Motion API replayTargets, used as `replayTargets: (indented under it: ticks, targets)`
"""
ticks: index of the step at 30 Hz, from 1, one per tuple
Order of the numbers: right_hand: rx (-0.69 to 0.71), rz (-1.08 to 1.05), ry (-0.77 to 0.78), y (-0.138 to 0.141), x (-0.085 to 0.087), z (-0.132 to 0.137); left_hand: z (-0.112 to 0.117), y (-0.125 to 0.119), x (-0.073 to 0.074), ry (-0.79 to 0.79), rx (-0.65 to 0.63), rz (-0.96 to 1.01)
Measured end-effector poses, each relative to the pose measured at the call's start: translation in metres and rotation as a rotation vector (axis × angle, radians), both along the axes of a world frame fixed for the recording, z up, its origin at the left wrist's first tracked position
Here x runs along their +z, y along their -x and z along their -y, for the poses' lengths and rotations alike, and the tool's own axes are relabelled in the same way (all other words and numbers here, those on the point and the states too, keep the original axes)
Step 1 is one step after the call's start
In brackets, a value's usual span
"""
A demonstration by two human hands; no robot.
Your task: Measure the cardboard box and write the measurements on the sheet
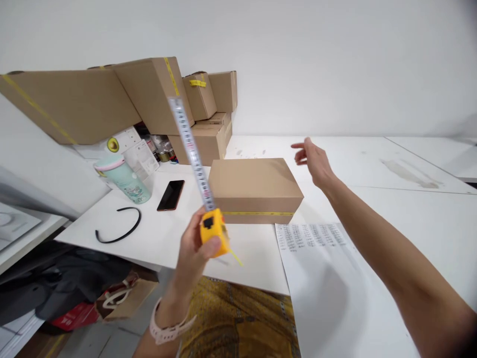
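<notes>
My left hand (196,243) is wrapped round a yellow tape measure (215,232), holding it above the table's front edge. Its silver blade (193,155) sticks out up and to the left, past the near left corner of a brown cardboard box (253,179). A strip of yellow tape runs along that box's front side. Beyond the box's right side, my right hand (313,160) is raised with its fingers apart and nothing in them. It is not touching the box.
Stacked cardboard boxes (149,94) stand at the back left. Before them are a mint tumbler (126,180), a phone (171,195) and a black headband (136,223). A large paper sheet with handwriting (313,268) lies at the front right.
</notes>
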State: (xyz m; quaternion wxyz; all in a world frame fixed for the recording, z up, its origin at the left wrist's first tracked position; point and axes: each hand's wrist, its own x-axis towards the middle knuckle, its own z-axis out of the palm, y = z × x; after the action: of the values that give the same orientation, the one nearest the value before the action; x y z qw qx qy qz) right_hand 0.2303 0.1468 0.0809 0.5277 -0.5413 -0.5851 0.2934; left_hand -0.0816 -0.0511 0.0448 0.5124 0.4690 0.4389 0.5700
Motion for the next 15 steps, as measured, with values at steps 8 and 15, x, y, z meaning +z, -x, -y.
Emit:
replayTargets:
  ticks: [8,15]
  targets:
    - [0.216,0.313,0.063,-0.009,-0.030,0.080,-0.041,0.047,-0.019,0.102,0.015,0.062]
    - [0.019,0.420,0.046,0.003,0.018,0.028,-0.081,0.045,0.035,-0.067,-0.069,-0.033]
